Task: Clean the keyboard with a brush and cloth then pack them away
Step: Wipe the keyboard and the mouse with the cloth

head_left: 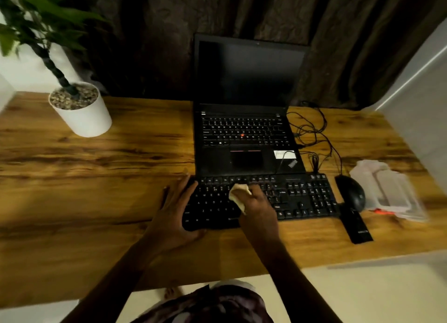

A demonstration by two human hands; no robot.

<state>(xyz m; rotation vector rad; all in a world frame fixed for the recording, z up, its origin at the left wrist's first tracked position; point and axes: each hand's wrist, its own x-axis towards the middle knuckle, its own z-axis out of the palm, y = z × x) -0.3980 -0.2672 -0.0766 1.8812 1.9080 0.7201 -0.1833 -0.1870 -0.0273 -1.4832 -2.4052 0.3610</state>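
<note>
Right hand point(257, 201) covering keyboard point(302, 197) middle keys, hiding most of cloth point(238, 194). Plant point(36, 20) leaves running off left edge. Clear case point(387, 192) showing blurred, contents unreadable.

Wooden table point(96, 177), warm brown grain, is carrying the following.
- White plant pot point(84, 117), topped with pebbles, is standing at the far left.
- Open black laptop point(244, 139) is sitting at the centre back.
- Black keyboard point(302, 197) is lying just in front of the laptop, touching its front edge.
- Black mouse point(352, 193) is resting just right of the keyboard.
- Slim black bar-shaped object point(355, 223) is lying in front of the mouse.
- Clear plastic packaging point(389, 192) is lying near the right edge.
- Loose black cables point(312, 129) are trailing right of the laptop.
</note>
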